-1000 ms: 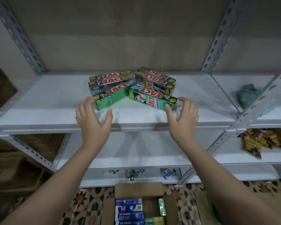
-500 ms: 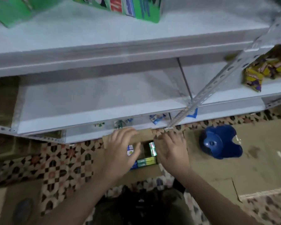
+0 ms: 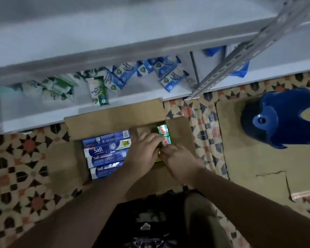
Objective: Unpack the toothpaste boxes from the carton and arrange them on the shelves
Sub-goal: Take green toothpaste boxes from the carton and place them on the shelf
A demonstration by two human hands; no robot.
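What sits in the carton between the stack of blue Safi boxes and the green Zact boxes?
In the head view, the left hand fills that gap between the blue Safi boxes and green Zact boxes, with bare cardboard above it.

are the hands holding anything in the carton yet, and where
Both hands, left and right, close on the green toothpaste boxes at their near ends; a firm grip cannot be told.

Cardboard, glossy print, painted metal and plastic under your view.
You have a matt brown cardboard carton (image 3: 115, 115) holding glossy printed blue toothpaste boxes (image 3: 106, 153) and a shiny green toothpaste box (image 3: 164, 134). The shelf (image 3: 115, 42) looks like smooth painted metal, its perforated upright (image 3: 240, 56) bare grey metal. Wipe packs (image 3: 98, 91) look like slick plastic film. The blue stool (image 3: 283, 117) is smooth moulded plastic; the floor covering (image 3: 25, 158) carries a patterned print.
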